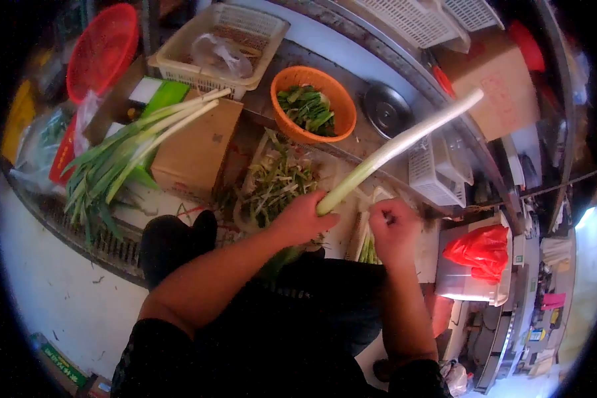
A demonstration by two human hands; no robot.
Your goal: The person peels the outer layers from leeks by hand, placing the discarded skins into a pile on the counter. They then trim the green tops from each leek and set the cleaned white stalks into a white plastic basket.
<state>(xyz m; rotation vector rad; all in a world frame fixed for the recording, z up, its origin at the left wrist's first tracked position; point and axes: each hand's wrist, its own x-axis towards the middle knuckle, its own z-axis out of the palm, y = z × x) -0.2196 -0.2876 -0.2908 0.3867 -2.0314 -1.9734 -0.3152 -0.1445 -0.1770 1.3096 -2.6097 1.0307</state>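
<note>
A long leek (404, 142) with a pale white stalk slants up to the right, its greener lower end wrapped in the fingers of my left hand (302, 217). Just right of that grip, my right hand (398, 232) is closed beside the stalk; a small dark spot shows between its fingers, but I cannot make out what it is. Beneath my left hand lies a pile of trimmed leek leaves (278, 176) in a pale container. Several green stalks (368, 249) sit in a narrow light basket below my right hand.
More leeks (132, 146) lie across a cardboard box (199, 149) at left. An orange basket (288, 126) of cut greens stands on the ledge beside a metal lid (387, 109). Behind are a cream crate (262, 30) and a red basket (103, 50); a red bag (477, 252) is at right.
</note>
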